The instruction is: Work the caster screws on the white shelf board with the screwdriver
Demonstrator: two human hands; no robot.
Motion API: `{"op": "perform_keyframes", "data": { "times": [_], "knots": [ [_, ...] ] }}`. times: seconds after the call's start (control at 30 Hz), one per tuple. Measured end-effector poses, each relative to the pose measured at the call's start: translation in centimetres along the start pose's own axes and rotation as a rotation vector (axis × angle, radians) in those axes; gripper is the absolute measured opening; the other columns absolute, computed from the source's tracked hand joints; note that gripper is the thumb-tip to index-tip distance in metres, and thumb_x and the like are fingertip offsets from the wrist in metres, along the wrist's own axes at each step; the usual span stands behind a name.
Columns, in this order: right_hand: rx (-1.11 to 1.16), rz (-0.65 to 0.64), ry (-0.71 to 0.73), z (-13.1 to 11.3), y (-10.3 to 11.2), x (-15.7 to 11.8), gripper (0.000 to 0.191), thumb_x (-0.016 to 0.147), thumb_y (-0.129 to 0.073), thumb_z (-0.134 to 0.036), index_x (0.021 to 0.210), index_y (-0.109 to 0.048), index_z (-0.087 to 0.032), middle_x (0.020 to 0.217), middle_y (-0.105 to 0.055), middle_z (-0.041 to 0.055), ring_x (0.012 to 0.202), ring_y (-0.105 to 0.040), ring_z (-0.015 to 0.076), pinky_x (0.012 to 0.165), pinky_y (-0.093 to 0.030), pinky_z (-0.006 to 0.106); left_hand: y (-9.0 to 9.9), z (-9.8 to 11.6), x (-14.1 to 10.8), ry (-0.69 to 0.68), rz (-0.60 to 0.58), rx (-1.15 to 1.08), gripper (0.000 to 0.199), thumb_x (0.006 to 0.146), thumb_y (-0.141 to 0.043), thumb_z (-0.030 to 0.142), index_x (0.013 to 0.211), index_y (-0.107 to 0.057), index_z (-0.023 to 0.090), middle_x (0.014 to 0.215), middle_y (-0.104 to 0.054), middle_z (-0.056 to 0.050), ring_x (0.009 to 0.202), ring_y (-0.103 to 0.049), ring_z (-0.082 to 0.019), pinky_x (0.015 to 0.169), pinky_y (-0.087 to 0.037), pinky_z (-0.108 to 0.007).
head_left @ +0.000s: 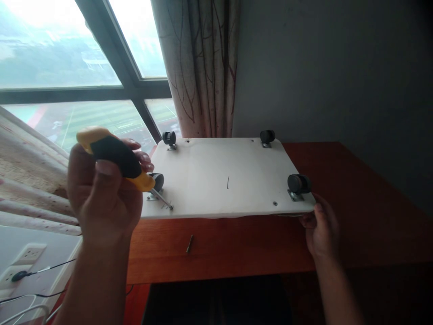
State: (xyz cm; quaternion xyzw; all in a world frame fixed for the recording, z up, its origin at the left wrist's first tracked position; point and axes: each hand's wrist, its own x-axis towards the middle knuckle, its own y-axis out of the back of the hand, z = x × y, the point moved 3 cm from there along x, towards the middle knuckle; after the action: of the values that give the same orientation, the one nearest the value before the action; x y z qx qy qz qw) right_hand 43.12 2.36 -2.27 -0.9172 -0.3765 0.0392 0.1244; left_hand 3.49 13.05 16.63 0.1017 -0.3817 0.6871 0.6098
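My left hand (108,189) is closed around the yellow and black handle of a screwdriver (117,155). The screwdriver slants down to the right, its tip over a dark screw hole near the front left corner of a white board (209,162); whether it touches is hard to tell. Black caster wheels stand up at the board's corners, such as the front left caster (157,181), partly behind the screwdriver, and the front right caster (298,184). My right hand (321,225) grips the board's front right corner, thumb on the edge, other fingers partly hidden.
Beneath the board is a reddish-brown wooden table (355,203). A loose screw (190,243) lies on it in front of the board. A window (67,54) and a curtain (203,67) are behind; wall sockets (29,255) with cords are at the lower left.
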Motion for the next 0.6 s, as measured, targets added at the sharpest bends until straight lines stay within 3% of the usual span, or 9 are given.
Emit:
{"op": "perform_keyframes", "data": {
  "times": [0.1,0.2,0.37,0.5,0.6],
  "knots": [
    [0.003,0.001,-0.006,-0.01,-0.02,-0.01,0.038,0.083,-0.073,-0.047,0.113,-0.071,-0.024,0.087,-0.062,-0.0001,0.057,-0.048,0.0071,0.049,-0.038,0.022,-0.38,0.38,-0.07,-0.089,-0.061,0.075,0.034,0.074,-0.085,0.039,0.099,-0.074,0.018,0.089,-0.069,-0.004,0.070,-0.063,-0.019,0.062,-0.053,-0.031],
    [-0.003,-0.001,-0.009,-0.03,0.01,-0.04,0.039,0.083,-0.073,-0.047,0.114,-0.071,-0.024,0.085,-0.062,-0.0003,0.057,-0.048,0.0073,0.049,-0.038,0.022,-0.32,0.39,-0.15,-0.009,-0.009,0.073,0.039,0.081,-0.076,0.048,0.101,-0.074,0.014,0.085,-0.068,-0.007,0.071,-0.064,-0.021,0.063,-0.053,-0.034],
    [-0.013,-0.005,-0.002,-0.01,0.08,0.02,0.039,0.083,-0.072,-0.047,0.114,-0.071,-0.024,0.087,-0.062,0.0003,0.057,-0.049,0.0073,0.048,-0.038,0.022,0.09,0.05,-0.20,0.082,0.051,0.020,0.043,0.082,-0.073,0.055,0.103,-0.070,0.018,0.083,-0.067,-0.005,0.066,-0.061,-0.019,0.058,-0.052,-0.030],
    [-0.007,-0.009,-0.001,0.06,0.08,0.11,0.038,0.084,-0.072,-0.047,0.114,-0.071,-0.024,0.085,-0.061,-0.0005,0.057,-0.049,0.0073,0.049,-0.038,0.022,-0.11,0.13,-0.20,-0.031,-0.040,0.069,0.031,0.077,-0.083,0.041,0.102,-0.071,0.028,0.088,-0.069,-0.001,0.064,-0.061,-0.017,0.056,-0.050,-0.029],
    [-0.002,-0.005,-0.007,0.05,0.08,0.10,0.038,0.084,-0.072,-0.046,0.114,-0.071,-0.024,0.084,-0.060,-0.0009,0.057,-0.048,0.0072,0.048,-0.039,0.022,-0.32,0.32,-0.26,-0.050,-0.041,0.058,0.030,0.076,-0.084,0.038,0.100,-0.073,0.025,0.094,-0.068,-0.002,0.069,-0.062,-0.018,0.059,-0.051,-0.030]
  ]
}}
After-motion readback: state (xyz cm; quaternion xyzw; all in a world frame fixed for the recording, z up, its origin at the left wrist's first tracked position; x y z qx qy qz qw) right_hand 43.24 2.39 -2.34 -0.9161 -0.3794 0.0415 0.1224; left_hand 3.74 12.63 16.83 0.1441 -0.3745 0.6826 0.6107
